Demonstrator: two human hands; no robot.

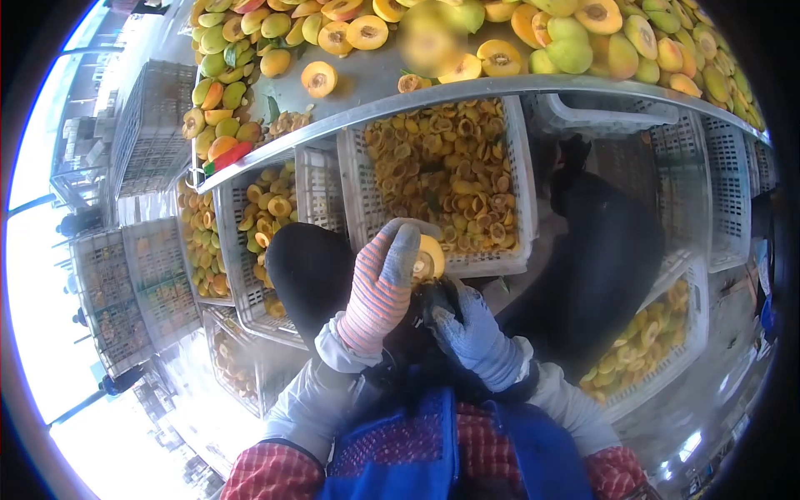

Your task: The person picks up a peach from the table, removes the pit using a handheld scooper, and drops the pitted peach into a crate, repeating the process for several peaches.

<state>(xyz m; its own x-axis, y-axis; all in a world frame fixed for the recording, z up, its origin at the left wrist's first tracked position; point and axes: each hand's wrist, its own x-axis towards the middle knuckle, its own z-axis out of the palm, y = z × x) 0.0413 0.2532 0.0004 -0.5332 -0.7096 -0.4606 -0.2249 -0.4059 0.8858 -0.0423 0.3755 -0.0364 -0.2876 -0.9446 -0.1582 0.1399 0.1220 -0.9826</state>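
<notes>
My left hand [381,279], in a pink-and-grey striped glove, is closed around a halved yellow peach [429,257]. The cut face of the peach, with its round centre, points toward the right. Just below and to the right is my right hand [477,329], in a pale blue-grey glove. Its fingers are wrapped round a dark-handled tool [439,298] whose tip meets the lower edge of the peach; the kind of tool is hard to make out. Both hands are over my lap, near a white crate [522,196] full of brownish-yellow scooped pieces.
A metal table [367,93] ahead bears many whole and halved peaches [367,32]. A red object [229,157] lies at its left corner. Crates with peach halves [271,204] stand left, another crate [696,321] lower right. Stacked crates [154,125] rise at far left.
</notes>
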